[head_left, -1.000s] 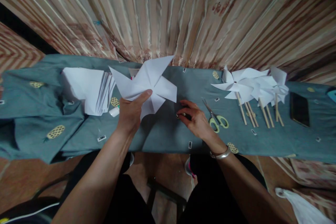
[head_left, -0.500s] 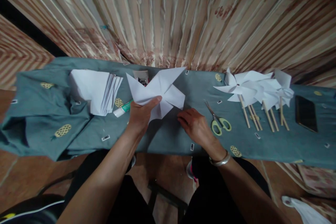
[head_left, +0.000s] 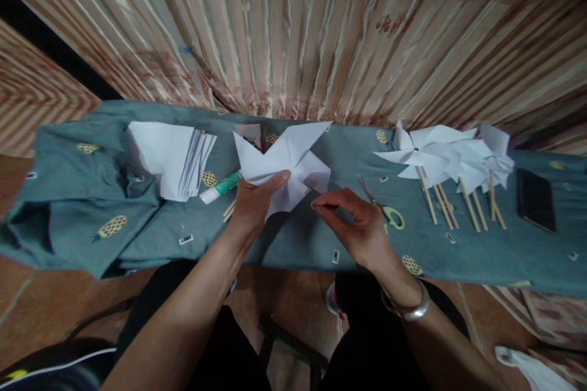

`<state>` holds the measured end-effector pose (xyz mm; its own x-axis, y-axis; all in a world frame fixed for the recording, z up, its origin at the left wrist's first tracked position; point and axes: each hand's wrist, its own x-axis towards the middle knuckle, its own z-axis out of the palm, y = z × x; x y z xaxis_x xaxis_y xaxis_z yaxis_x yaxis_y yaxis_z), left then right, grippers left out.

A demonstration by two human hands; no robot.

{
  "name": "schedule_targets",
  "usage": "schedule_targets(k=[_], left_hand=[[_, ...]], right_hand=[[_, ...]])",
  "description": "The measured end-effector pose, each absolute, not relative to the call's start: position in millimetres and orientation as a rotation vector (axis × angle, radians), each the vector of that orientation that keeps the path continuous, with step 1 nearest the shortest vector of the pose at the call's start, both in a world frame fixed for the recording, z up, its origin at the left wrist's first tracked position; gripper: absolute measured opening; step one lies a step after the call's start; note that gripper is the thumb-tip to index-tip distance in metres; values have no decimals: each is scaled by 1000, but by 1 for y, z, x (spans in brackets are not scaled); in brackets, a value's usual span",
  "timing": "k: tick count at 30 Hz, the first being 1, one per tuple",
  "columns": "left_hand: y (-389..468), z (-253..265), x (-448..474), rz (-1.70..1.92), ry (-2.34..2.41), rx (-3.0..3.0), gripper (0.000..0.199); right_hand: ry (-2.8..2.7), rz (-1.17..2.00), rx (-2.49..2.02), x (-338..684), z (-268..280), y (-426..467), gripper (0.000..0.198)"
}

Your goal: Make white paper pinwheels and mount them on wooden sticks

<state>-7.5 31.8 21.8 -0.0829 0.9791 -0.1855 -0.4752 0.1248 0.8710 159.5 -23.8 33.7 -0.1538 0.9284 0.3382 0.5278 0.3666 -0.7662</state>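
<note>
A white paper pinwheel [head_left: 300, 149] is gripped by my left hand [head_left: 259, 198], the thumb pressing near its centre and the other fingers hidden beneath. To the right of it my right hand [head_left: 358, 223] is closed in a pinch, apart from the paper; something tiny may be between thumb and forefinger, too small to name. Partly behind my right hand lie scissors with green handles [head_left: 393, 217]. A glue stick [head_left: 222, 186] rests beside my left hand, with ends of wooden sticks [head_left: 228, 211] showing next to it. Beyond the pinwheel a small box [head_left: 250, 133] is partly covered.
Stacked folded white paper [head_left: 167, 159] lies on the left of the green tablecloth [head_left: 293, 244]. Several finished pinwheels [head_left: 440, 149] on wooden sticks overlap at the right, with a dark phone [head_left: 535, 198] past them. A pleated curtain [head_left: 293, 36] hangs along the far edge.
My left hand and the pinwheel have shifted slightly right. My right hand has turned and lifted into a clear pinch, now covering part of the scissors. The stick ends have come into view.
</note>
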Motion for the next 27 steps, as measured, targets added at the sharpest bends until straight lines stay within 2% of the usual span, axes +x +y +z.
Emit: schedule_targets(k=[5,13,18,27], left_hand=[[29,20,-3,1308,1000,664,22],[23,17,3,1250,997,698,29],[21,16,6,1263,1053,767,24],[19,19,9,1254,1033,783,23]], right_hand=[[-1725,596,-1269,152,39,-22,9],[-1790,382,-1293,151,39,-16,13],[-1735,300,-1337,151,37,-15,10],[-1712,336,-1337,151,31,-9,7]])
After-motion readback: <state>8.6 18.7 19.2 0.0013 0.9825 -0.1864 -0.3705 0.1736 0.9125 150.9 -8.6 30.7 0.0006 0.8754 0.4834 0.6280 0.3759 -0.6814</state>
